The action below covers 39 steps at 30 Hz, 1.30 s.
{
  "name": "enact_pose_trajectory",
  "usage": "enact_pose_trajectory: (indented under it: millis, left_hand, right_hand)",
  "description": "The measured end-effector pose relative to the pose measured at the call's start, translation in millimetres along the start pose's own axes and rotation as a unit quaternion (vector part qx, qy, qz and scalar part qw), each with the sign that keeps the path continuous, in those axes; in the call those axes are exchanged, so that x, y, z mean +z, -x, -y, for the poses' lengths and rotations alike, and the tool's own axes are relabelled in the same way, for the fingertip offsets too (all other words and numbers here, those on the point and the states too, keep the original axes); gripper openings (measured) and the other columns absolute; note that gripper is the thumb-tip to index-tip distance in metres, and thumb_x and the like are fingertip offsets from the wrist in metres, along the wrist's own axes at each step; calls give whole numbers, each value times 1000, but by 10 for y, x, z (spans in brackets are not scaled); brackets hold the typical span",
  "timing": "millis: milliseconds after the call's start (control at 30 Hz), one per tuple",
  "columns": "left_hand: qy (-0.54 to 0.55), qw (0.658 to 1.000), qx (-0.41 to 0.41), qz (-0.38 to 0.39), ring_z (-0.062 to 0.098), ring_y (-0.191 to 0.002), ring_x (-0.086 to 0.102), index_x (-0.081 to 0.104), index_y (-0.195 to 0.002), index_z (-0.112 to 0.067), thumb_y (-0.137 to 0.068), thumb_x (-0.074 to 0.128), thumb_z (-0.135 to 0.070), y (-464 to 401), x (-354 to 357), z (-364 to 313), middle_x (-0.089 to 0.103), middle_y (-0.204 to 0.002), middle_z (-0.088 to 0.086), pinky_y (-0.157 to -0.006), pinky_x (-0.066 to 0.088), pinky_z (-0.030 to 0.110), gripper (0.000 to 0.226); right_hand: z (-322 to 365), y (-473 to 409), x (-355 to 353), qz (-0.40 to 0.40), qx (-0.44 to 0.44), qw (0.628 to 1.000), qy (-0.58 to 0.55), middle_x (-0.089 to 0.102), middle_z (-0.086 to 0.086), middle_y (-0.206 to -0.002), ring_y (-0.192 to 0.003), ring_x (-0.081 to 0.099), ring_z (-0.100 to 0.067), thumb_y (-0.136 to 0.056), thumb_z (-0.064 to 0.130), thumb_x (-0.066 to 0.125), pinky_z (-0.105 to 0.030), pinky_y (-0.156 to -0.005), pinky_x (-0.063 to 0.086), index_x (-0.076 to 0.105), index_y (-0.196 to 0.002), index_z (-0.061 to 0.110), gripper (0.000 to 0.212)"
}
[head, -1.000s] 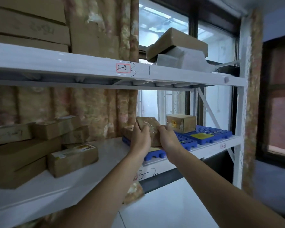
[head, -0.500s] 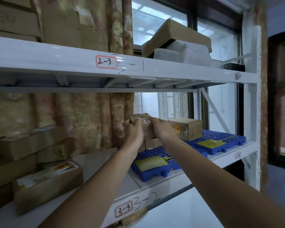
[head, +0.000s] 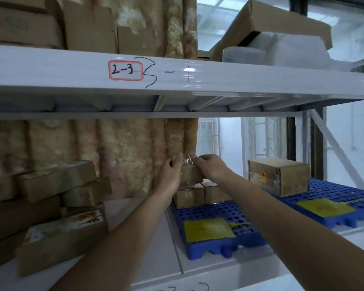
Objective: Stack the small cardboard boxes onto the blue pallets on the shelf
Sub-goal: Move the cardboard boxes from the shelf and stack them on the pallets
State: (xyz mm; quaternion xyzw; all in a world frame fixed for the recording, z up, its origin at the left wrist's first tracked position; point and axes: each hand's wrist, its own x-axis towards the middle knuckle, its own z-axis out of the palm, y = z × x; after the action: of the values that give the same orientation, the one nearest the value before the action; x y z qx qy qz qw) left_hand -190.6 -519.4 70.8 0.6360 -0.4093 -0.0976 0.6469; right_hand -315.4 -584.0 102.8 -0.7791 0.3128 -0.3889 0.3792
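So the small box (head: 190,174) is way further back now than a second ago. Back then it was held out over the front edge of the near blue pallet (head: 216,234); now it sits up at the pallet's back edge, right on top of the two boxes (head: 200,196) already stacked there against the curtain (head: 114,156). Looks to me like it's basically landed, so this one's pretty much placed and the next thing is just letting go and grabbing another from the pile of boxes (head: 51,206) at the left end of the shelf (head: 172,259).

Grip-wise: left hand (head: 171,175) is wrapped on the box's left side, right hand (head: 211,169) is curled over its top right corner, so both are holding it, neither has let go yet.

Hard to tell stuff: the hands cover most of the box, so I can't see whether its bottom is fully flat on the two below or a hair above them. Shiny tape on top glares out. The second pallet (head: 334,198) farther right has one bigger box (head: 278,177) at its back edge, and its right end is cut off by the frame. Yellow sheets (head: 208,231) on both pallets, can't read them.
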Motion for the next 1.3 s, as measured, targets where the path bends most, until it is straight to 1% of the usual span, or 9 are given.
enact_pose_trajectory:
  millis: [100, 233, 333, 600, 867, 933, 1033, 1167, 1300]
  left_hand:
    - [-2, 1000, -2, 9, 18, -113, 65, 64, -135, -24, -69, 42, -92, 17, 11, -27, 70, -123, -4, -105, 50, 43, 98]
    - [6, 1000, -13, 24, 15, -116, 63, 61, -139, -21, -92, 50, -72, 128, 13, -130, 67, -129, -4, -102, 50, 36, 70]
    - [13, 1000, -12, 18, 11, -105, 67, 67, -126, -20, -92, 51, -72, 122, 34, -98, 72, -113, -6, -100, 52, 34, 63]
    - [-6, 999, -20, 41, 17, -130, 56, 56, -145, -31, -46, 36, -109, -11, 39, 132, 61, -142, -4, -113, 44, 44, 128]
    - [-19, 997, -51, 50, 21, -143, 42, 40, -155, -35, -39, 32, -112, 39, -7, 90, 42, -158, -6, -119, 35, 49, 139]
    - [-20, 998, -53, 42, 18, -145, 39, 37, -157, -34, -51, 36, -109, 137, -62, -43, 38, -161, -7, -120, 32, 45, 129]
    - [-75, 995, 18, 57, 5, -132, 39, 44, -152, -24, -99, 39, -69, 368, -205, -329, 45, -148, -10, -106, 28, 24, 71]
    - [-309, 948, 76, 33, 15, -123, 59, 48, -148, -22, -101, 51, -55, 553, -604, -423, 61, -140, 0, -98, 43, 27, 58]
    - [-528, 846, 54, 45, 28, -132, 53, 45, -150, -19, -102, 50, -46, 831, -1161, -396, 56, -145, 9, -106, 41, 39, 55]
  right_hand:
    - [-102, -130, -28, 26, 2, 1000, -14, 74, -9, -106, -98, 70, -24, -101, 45, 55, -41, -95, 55, 72, -115, 6, 45]
    - [-217, -210, -55, 42, 5, 998, -39, 76, -7, -101, -95, 71, -22, -99, 45, 58, -37, -89, 57, 73, -109, 10, 40]
    - [-268, -220, -58, 57, 5, 997, -50, 75, -6, -105, -97, 70, -21, -98, 46, 59, -31, -79, 54, 72, -118, 8, 45]
    - [-307, -180, -56, 73, -28, 997, -18, 70, -9, -123, -113, 64, -26, -99, 55, 52, -33, -89, 46, 68, -128, 9, 57]
    - [-262, -135, -109, 41, -57, 996, 48, 60, -13, -141, -128, 56, -29, -101, 56, 47, -33, -93, 43, 52, -145, 9, 65]
    - [-179, -70, -149, 3, -107, 991, 85, 56, -14, -146, -132, 52, -30, -104, 49, 43, -35, -99, 40, 48, -147, 7, 60]
    - [-3, 55, -229, -13, -178, 976, 127, 64, -18, -131, -120, 58, -34, -106, 40, 43, -35, -93, 44, 58, -134, 2, 50]
    - [152, 142, -207, 13, -276, 940, 202, 62, -4, -111, -110, 58, -29, -103, 39, 44, -37, -84, 46, 63, -120, 13, 36]
    - [343, 337, 101, 107, -288, 898, 316, 40, -10, -156, -140, 38, -31, -103, 55, 34, -42, -109, 37, 32, -157, 23, 63]
